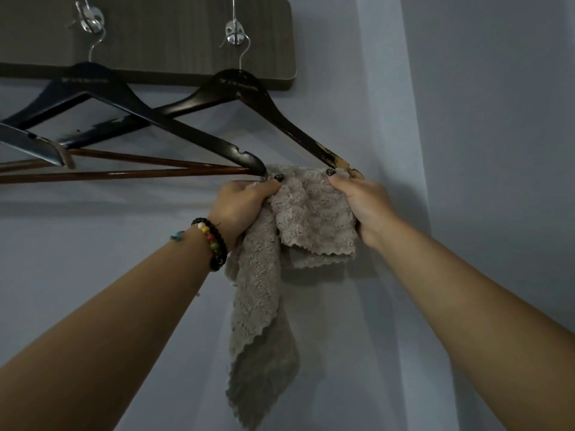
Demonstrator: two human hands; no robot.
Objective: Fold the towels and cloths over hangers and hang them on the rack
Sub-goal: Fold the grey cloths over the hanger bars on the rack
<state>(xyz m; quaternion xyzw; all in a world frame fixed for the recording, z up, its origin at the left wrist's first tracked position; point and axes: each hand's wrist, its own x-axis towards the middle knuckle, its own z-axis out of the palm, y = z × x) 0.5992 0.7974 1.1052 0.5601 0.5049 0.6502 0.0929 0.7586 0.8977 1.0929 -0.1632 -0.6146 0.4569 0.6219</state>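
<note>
A grey fluffy cloth (314,213) is draped over the lower bar of the right dark wooden hanger (270,104), close to that hanger's worn right tip. My left hand (242,203) grips the cloth's left part, and a long end of the cloth hangs down below that hand. My right hand (357,200) pinches the cloth's right edge at the bar. The hanger hangs from a chrome hook (235,32) on the wooden wall rack (174,42). The bar under the cloth is hidden.
A second dark hanger (124,101) hangs from the left hook (91,20), overlapping the first. Part of a third hanger (34,144) shows at the left edge. A pale blue wall stands behind, with a corner (413,150) to the right.
</note>
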